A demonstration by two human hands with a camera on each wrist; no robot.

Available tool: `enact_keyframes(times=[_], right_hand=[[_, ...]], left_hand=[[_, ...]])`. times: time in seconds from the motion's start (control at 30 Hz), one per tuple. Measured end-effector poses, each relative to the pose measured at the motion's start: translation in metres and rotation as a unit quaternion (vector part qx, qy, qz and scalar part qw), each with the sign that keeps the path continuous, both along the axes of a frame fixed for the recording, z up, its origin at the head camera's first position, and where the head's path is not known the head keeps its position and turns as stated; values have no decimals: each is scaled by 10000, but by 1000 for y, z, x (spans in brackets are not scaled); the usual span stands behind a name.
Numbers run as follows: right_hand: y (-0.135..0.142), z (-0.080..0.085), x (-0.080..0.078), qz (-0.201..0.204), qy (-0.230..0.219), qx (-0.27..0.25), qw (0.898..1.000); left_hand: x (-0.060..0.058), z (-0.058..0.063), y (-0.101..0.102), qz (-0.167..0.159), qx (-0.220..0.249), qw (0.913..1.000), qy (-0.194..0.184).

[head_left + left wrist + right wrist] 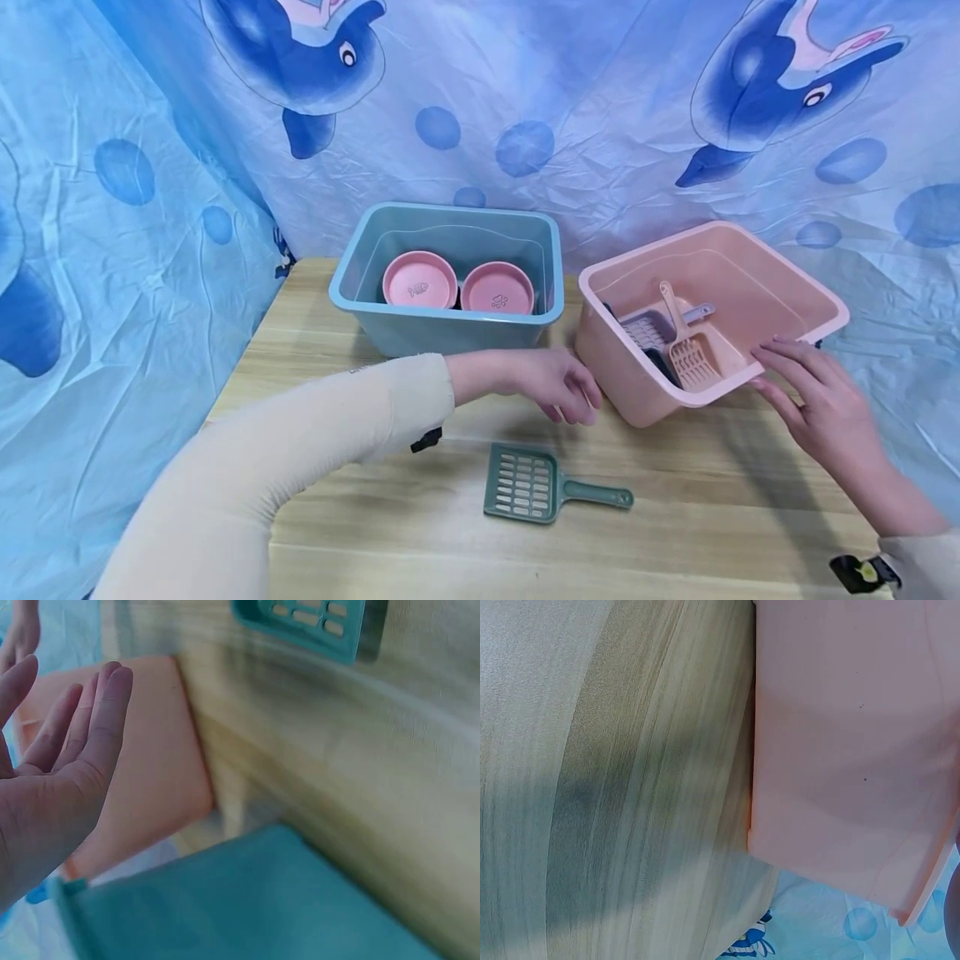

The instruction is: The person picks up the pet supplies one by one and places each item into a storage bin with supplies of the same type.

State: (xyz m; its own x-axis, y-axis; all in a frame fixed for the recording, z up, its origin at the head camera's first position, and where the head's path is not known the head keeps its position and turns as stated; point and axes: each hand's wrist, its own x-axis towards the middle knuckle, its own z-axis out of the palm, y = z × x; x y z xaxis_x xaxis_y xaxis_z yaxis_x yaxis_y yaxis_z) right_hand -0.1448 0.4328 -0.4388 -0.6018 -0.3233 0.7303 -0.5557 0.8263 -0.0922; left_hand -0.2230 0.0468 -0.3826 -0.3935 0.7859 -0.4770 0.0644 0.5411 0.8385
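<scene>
My right hand (821, 404) holds the rim of a pink plastic bin (637, 379) at its near right corner, fingers over the edge and thumb outside. Inside that bin lie a peach slotted litter scoop (692, 360), a greyish-purple scoop (647, 330) and a dark item (663, 367), partly hidden by the wall. Just left of the bin, my left hand (551, 385) hangs above the table with loosely bent fingers and nothing in them. Below it, a green slotted litter scoop (522, 485) lies flat, handle pointing right. Only a sliver of my right hand shows in the right wrist view.
A blue-green bin (450, 329) stands at the back, holding two pink round bowls (420, 279) with printed bottoms. Both bins rest on a wood-grain table (405, 542). Blue dolphin-printed sheeting (607, 108) hangs behind and along the sides.
</scene>
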Motion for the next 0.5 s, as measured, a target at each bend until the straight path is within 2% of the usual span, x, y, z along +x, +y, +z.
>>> enact_keyframes(times=[0.3, 0.5], right_hand=[[-1, 1, -2, 11, 51, 42, 10000], [0, 0, -1, -37, 13, 20, 10000]], left_hand=[[8, -50, 19, 3, 227, 9997, -77], [15, -70, 29, -186, -123, 9997, 99]])
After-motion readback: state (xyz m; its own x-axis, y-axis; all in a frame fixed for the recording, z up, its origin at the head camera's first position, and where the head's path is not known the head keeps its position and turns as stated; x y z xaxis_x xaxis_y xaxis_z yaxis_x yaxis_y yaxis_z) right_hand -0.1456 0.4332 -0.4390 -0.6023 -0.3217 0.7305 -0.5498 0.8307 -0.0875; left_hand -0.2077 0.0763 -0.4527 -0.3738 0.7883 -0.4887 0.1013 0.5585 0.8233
